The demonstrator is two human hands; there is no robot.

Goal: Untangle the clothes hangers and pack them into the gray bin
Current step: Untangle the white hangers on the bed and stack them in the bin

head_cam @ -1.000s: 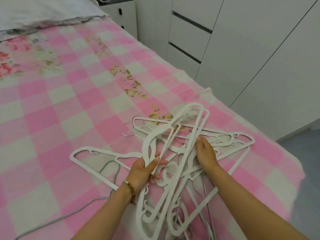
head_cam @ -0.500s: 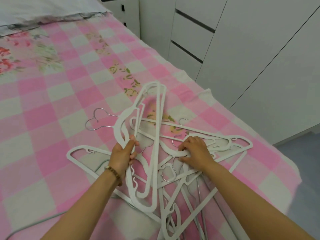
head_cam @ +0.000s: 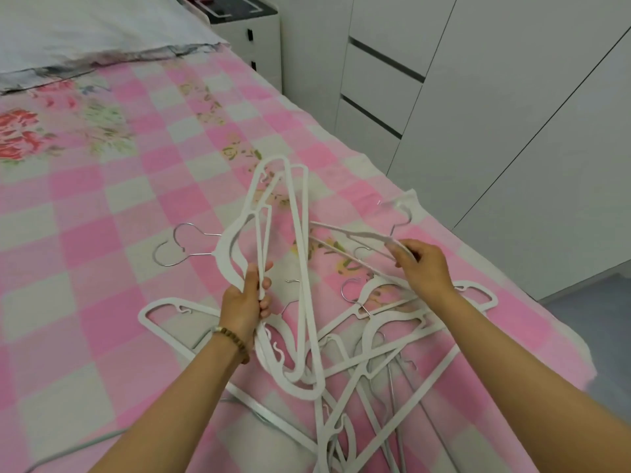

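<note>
A tangle of white plastic clothes hangers (head_cam: 382, 339) with metal hooks lies on the pink checked bed. My left hand (head_cam: 244, 302) is shut on a bunch of two or three white hangers (head_cam: 297, 268), held on end with their hooks pointing left. My right hand (head_cam: 423, 268) pinches the bar of another white hanger (head_cam: 351, 235), lifted slightly above the pile. The gray bin is not in view.
The bed (head_cam: 102, 206) stretches left and far, with a pillow (head_cam: 85, 32) at its head. White wardrobe doors and drawers (head_cam: 478, 97) stand close on the right, a white nightstand (head_cam: 249, 35) beyond. A gray cable (head_cam: 85, 448) trails at lower left.
My left hand has raised its bunch of hangers higher and more upright. My right hand left the pile's middle, moved up and right, and took hold of a separate hanger's bar.
</note>
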